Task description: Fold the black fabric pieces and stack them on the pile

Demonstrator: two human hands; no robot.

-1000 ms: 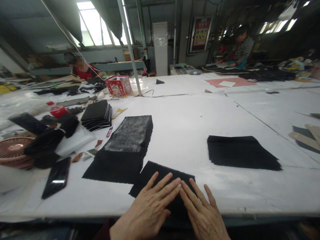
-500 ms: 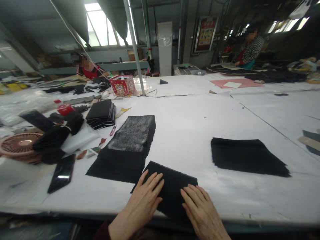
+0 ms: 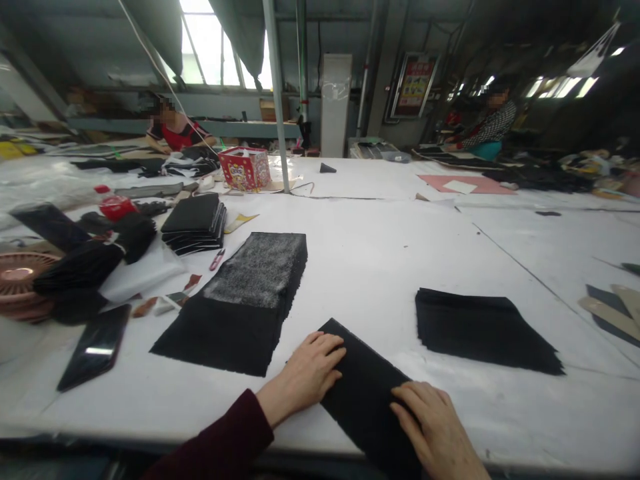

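Observation:
A black fabric piece lies slanted at the table's front edge, its lower end near or over that edge. My left hand rests on its left side, fingers stretched together over the top and thumb slightly apart. Over the right edge, my right hand has its fingers bent and holds the cloth from that side. Left of it stands a thick stack of black fabric, with a speckled grey panel on its far part. A second black fabric stack lies to the right, apart from my right hand.
At left lie a phone, a pink fan, a tied black bundle, small pink thread snips and a folded black pile. A pole rises beside a red box. Two people work at the far side.
The black fabric piece has turned clockwise and shifted right, away from the left stack. Both hands moved rightward with it, and my right hand's fingers are more bent. The view has shifted slightly.

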